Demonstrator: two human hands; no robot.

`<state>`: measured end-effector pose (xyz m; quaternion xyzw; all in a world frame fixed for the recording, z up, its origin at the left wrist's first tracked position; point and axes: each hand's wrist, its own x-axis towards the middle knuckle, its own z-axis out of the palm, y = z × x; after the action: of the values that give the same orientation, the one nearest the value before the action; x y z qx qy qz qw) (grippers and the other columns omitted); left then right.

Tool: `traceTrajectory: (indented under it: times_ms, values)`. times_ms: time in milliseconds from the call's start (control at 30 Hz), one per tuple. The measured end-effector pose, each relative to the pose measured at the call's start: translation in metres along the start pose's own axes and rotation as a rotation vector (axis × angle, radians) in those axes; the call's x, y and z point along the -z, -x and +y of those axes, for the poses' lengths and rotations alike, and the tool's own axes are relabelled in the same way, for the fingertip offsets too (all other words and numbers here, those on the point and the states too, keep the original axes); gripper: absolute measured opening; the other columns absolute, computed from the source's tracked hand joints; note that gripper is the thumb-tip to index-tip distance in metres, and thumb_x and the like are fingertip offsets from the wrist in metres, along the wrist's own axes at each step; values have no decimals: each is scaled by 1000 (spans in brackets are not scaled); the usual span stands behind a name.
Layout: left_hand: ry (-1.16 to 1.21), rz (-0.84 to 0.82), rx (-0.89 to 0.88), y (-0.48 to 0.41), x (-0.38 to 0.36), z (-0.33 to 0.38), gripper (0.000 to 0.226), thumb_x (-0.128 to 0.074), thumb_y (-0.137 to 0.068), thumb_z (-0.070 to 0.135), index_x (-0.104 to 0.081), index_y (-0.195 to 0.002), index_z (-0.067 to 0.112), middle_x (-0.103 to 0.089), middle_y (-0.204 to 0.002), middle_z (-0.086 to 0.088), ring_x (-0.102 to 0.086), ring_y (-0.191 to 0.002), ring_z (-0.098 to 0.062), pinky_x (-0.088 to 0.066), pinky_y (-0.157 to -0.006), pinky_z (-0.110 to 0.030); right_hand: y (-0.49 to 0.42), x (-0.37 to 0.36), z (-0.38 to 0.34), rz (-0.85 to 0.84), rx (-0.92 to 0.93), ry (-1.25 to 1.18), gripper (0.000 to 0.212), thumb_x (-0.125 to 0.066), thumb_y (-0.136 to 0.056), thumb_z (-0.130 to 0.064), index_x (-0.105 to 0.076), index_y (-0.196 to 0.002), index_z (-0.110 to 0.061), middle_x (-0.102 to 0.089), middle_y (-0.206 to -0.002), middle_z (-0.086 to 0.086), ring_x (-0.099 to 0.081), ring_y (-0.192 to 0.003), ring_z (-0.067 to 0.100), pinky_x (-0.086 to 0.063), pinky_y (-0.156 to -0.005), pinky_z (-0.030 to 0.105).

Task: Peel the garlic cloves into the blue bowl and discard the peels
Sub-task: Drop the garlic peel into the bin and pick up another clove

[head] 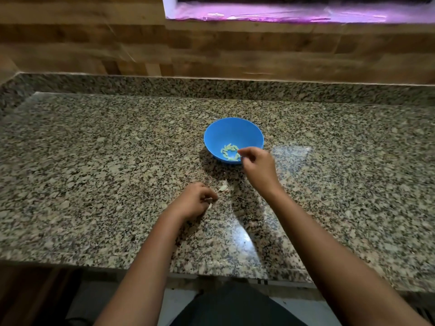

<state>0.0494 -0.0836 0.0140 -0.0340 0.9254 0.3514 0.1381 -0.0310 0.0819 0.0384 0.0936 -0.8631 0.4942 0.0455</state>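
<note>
A speckled granite desk [117, 172] was seen filling most of the view, backed by a wood-panelled wall [94, 43] with a window sill lit pink [282, 12] above it. Near the middle of the desk a blue bowl [231, 130] was stood upright, and a small heap of peeled garlic cloves [229, 152] was seen lying at its bottom. The right hand [256, 164] was held over the near rim of the bowl, its fingers curled and the fingertips drawn together as if pinching; whether a clove was gripped there could not be told, since nothing was plainly seen between them. The left hand [195, 200] was rested on the desk nearer the body, its fingers curled round a small pale piece [209, 200], which was judged to be either a clove yet to be peeled or a bit of skin. Just beside that hand, between it and the bowl, a pale scrap of garlic peel [223, 186] was left lying on the desk. The peeling was judged to be well advanced, since many cloves were already in the bowl and no stock of unpeeled garlic was seen elsewhere. The discarding of the peels was judged not yet done.
</note>
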Motion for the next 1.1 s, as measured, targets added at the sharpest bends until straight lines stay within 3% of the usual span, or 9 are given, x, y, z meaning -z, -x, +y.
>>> traceTrajectory:
  times_ms: [67,133,300,467,600,733,833,1000,1100]
  values:
    - [-62,-28,-50,-3,-1,-3,23,-64,-86,6,-70,-104,20,-53,-111,6,-53,-102,-9,-42,-94,-21,14,-2,8,32,22,-41,23,-51,-91,-3,-68,-104,-9,-67,-101,7,-58,-75,7,-48,-65,22]
    - [-78,-33,-67,-5,-1,-3,19,-66,-85,9,-70,-99,19,-54,-107,7,-54,-101,-9,-44,-94,-22,24,0,12,57,21,-65,22,-51,-91,-2,-68,-101,-10,-66,-95,5,-54,-69,4,-42,-60,18]
    - [-63,-15,-103,-7,-2,-2,15,-64,-86,12,-70,-98,20,-53,-101,10,-55,-99,-8,-46,-91,-21,25,6,6,-42,58,30,26,-54,-91,-6,-63,-115,-10,-57,-105,-5,-56,-91,9,-48,-84,22]
    - [-84,-71,-139,-6,0,3,14,-64,-86,13,-71,-96,20,-50,-101,9,-53,-94,-7,-43,-85,-15,24,3,10,-56,38,29,22,-54,-92,-8,-65,-110,-12,-63,-106,1,-58,-93,11,-50,-83,24]
    - [-122,-64,-146,-6,-2,4,9,-64,-86,13,-70,-91,18,-47,-103,10,-51,-97,-8,-45,-91,-21,28,4,16,-74,-35,8,20,-55,-92,-11,-66,-109,-11,-65,-103,3,-61,-88,10,-53,-78,24]
    - [-1,-35,-101,-3,-2,0,6,-67,-85,22,-68,-90,18,-57,-95,8,-57,-90,-8,-51,-85,-25,36,4,18,-236,-89,18,19,-57,-91,-12,-67,-108,-15,-66,-98,-4,-59,-81,0,-49,-67,14]
    - [23,-56,-100,2,-6,-3,14,-74,-78,27,-64,-83,21,-59,-92,6,-59,-82,-6,-50,-74,-18,44,-1,21,-316,-116,26,19,-58,-91,-12,-67,-108,-14,-64,-97,-6,-58,-81,0,-46,-67,12]
    - [12,-47,-64,3,-12,-3,9,-71,-81,19,-63,-83,16,-58,-86,5,-57,-81,-11,-50,-75,-23,51,-7,20,-439,-144,27,21,-62,-88,-9,-66,-108,-13,-66,-99,-4,-62,-88,9,-51,-79,24]
    - [279,-38,-2,4,-14,0,5,-67,-84,13,-64,-88,11,-65,-85,0,-62,-78,-12,-49,-66,-18,53,-7,16,-620,-159,11,20,-64,-87,-7,-66,-103,-19,-67,-91,-10,-66,-84,5,-53,-78,23]
